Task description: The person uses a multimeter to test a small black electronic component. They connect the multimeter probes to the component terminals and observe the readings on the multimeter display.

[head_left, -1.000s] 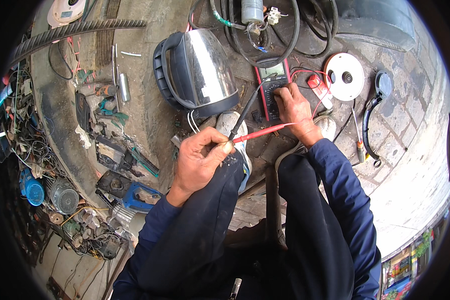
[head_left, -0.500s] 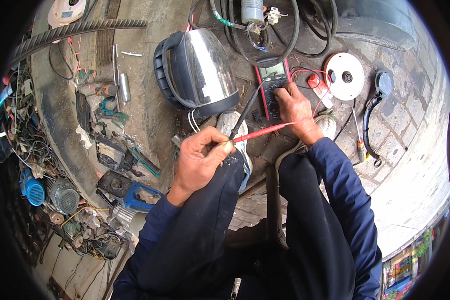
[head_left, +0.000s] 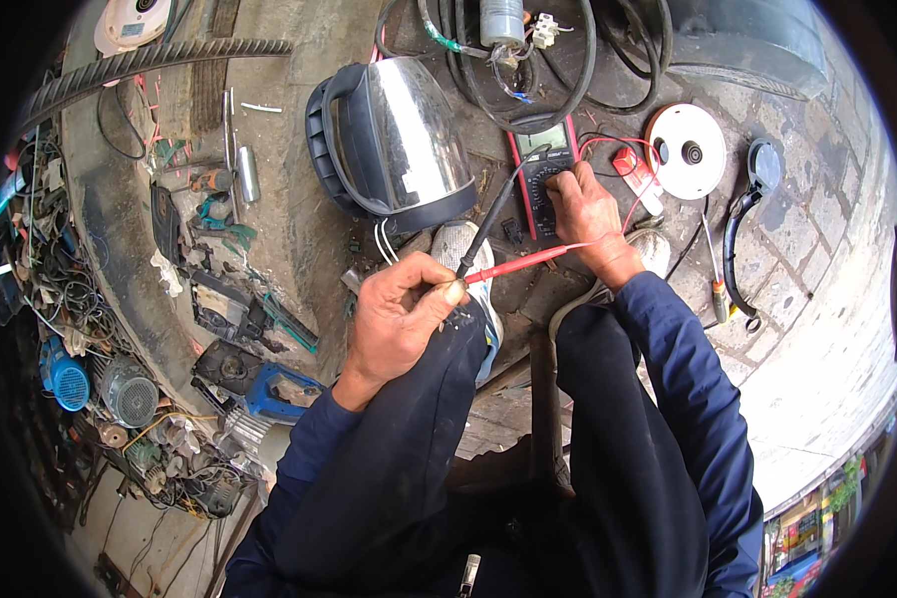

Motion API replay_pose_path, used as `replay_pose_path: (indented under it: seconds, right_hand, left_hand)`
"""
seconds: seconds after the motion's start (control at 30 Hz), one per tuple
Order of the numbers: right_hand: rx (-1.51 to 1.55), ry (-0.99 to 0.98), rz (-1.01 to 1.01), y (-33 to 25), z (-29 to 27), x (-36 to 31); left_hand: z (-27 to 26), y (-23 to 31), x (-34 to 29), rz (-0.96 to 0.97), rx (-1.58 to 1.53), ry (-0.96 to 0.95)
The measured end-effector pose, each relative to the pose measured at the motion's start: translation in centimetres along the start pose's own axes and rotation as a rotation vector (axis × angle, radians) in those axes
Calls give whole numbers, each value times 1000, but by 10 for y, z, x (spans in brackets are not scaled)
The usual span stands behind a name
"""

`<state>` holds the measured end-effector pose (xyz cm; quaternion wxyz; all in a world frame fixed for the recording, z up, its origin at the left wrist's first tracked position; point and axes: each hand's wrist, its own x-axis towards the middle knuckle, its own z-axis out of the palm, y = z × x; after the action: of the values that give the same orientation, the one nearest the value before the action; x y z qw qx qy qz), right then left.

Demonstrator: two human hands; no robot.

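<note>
My left hand is closed around two test probes, a red one and a black one, held over my left knee. My right hand rests on the dial of a red multimeter lying on the ground ahead. A steel electric kettle with a dark handle and base lies tipped on its side just left of the meter, two white wires sticking out near its base. Red and black leads run from the meter toward the probes.
Coiled black hose and a grey capacitor lie beyond the meter. A white round disc and a black curved handle sit at the right. Left, a heap of tools, cables, a blue motor and a blue power tool crowds the ground.
</note>
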<state>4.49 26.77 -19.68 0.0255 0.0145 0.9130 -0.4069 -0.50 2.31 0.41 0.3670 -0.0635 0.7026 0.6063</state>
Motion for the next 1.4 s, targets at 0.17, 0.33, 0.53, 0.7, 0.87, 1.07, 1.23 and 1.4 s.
replay_pose_path:
  seconds: [0.17, 0.33, 0.53, 0.7, 0.87, 1.07, 1.23, 1.4]
  right_hand:
    - [-8, 2, 15, 0, 2, -1]
    - [8, 11, 14, -2, -1, -2]
    - [33, 36, 16, -21, -8, -2]
    - [327, -195, 76, -61, -26, -12]
    - [1044, -644, 424, -99, -50, -15]
    - [1288, -716, 527, -119, -63, -6]
    - [1501, -649, 623, -127, -68, -2]
    - [1627, -589, 567, -130, -72, 5]
  left_hand:
    - [0, -1, 0, 6, 5, -2]
    - [-2, 0, -1, -25, 7, -8]
    - [-3, -1, -1, -19, 15, -15]
    - [-3, -1, 0, -1, 44, -12]
    - [-2, -1, -1, 5, 34, -4]
    - [-3, -1, -1, -12, 45, -11]
    - [-3, 0, -1, -12, 48, -21]
    - [-3, 0, -1, 9, 65, -24]
